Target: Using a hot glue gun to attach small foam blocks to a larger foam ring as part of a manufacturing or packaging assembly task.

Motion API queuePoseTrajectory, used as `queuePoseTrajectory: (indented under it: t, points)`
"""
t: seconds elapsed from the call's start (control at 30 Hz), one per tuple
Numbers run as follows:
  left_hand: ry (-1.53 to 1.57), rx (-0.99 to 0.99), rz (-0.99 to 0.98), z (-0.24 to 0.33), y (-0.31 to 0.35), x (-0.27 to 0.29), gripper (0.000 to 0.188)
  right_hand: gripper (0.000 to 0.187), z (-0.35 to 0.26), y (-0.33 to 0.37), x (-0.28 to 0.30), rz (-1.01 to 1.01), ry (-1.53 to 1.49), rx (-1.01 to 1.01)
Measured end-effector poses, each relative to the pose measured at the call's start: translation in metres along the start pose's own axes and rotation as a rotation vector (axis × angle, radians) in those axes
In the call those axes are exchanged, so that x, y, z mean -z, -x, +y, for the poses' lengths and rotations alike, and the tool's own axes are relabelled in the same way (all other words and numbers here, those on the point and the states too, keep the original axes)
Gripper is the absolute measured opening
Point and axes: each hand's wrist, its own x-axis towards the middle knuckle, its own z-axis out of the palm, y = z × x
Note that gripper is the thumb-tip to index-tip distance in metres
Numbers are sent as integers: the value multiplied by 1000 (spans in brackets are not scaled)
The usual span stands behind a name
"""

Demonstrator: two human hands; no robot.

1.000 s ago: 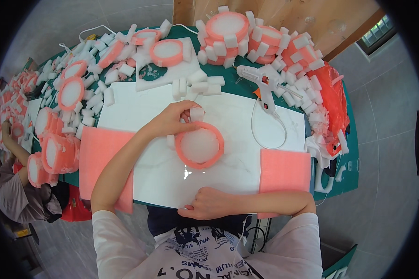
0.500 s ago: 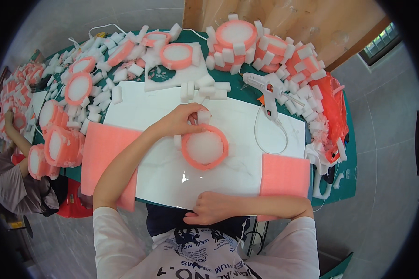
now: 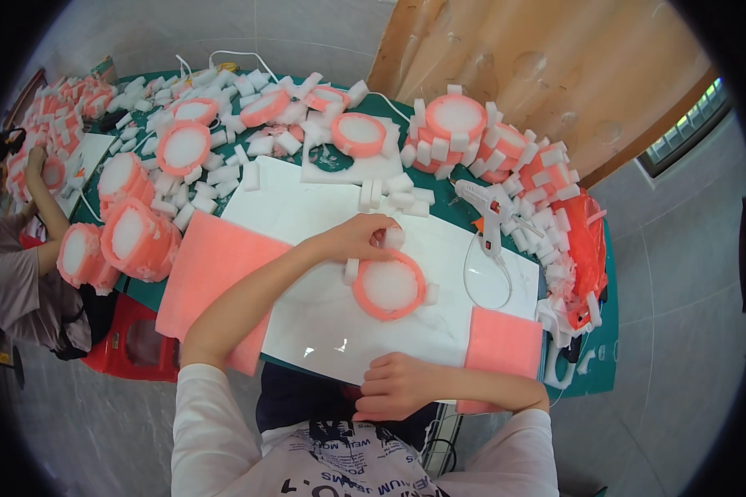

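Left pile: round pads (image 3: 128,232), no blocks that I can make out; probably left to do.
Left arm: stretched forward over the pink sheet (image 3: 215,269), my left hand (image 3: 361,237) pinching a white block (image 3: 394,239) against the ring's far edge.
Pink ring (image 3: 389,284): mid-board, a block at either side, near edge bare; looks partly done.
Right arm: bent across my front, right hand (image 3: 396,387) loosely curled, holding nothing visible.
Right stack (image 3: 456,116): blocks around rims, seemingly done.
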Motion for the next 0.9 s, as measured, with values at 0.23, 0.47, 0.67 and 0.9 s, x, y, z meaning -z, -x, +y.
queuePoseTrajectory:
  t: [0.23, 0.47, 0.67, 0.9]
  points:
    - [48, -38, -9, 1, -2, 1, 48, 5, 12, 44, 67, 658, 345, -499]
    - [44, -46, 7, -2, 0, 2, 47, 15, 37, 105, 87, 970, 205, -1104]
    - [45, -51, -17, -3, -3, 0, 51, 21, 71, 144, 92, 935, 231, -1523]
    - [17, -71, -13, -7, -2, 1, 52, 47, 116, 158, 95, 676, 732, -1398]
